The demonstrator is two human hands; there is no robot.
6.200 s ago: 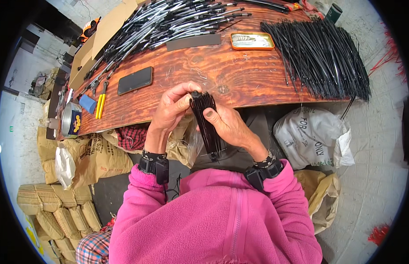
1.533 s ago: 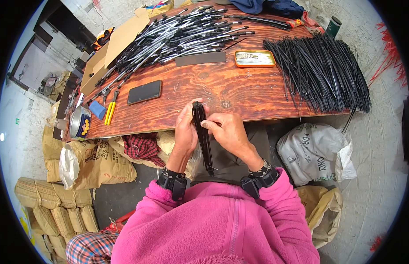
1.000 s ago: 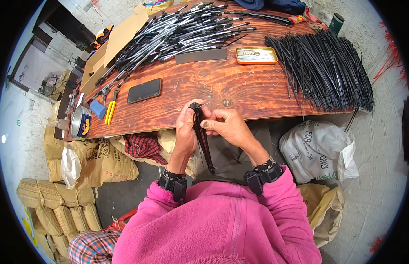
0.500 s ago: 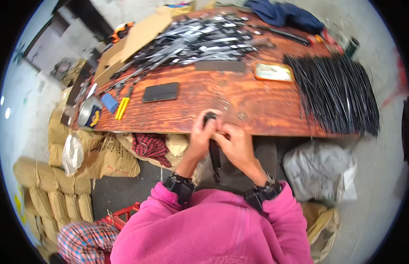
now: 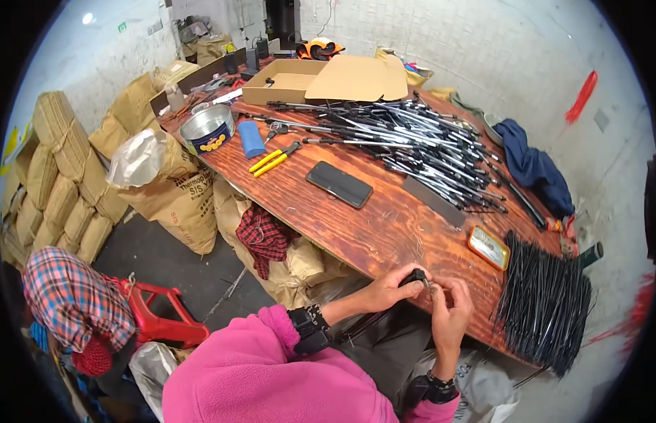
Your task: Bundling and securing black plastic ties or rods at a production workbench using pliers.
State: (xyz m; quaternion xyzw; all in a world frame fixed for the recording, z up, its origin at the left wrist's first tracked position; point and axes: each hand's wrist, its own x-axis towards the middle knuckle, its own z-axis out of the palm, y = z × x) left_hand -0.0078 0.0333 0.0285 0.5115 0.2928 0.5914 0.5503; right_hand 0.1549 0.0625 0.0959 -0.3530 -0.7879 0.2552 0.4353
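Note:
At the near edge of the table, my left hand [image 5: 393, 290] is closed around a dark black piece [image 5: 415, 276], whose kind I cannot make out. Close beside it, my right hand [image 5: 451, 304] has thumb and fingertips pinched at that piece; whatever small thing they grip is hidden. A thin black rod [image 5: 366, 323] slants down below my left hand, over my lap; whether it joins the black piece cannot be seen. To the right of my hands, a thick bundle of thin black rods [image 5: 546, 310] lies over the table's edge.
On the wooden table [image 5: 328, 229] lie a phone [image 5: 340, 184], yellow-handled pincers [image 5: 273, 160], a small orange-rimmed tin [image 5: 488, 248] and a heap of black-and-silver rods [image 5: 426, 148]. A round metal tin [image 5: 208, 128] and cardboard box [image 5: 285, 77] stand farther left. A red stool [image 5: 166, 310] is lower left.
The view has swung left, so the table now slants and my hands appear farther right. Both hands stay close together at the black piece.

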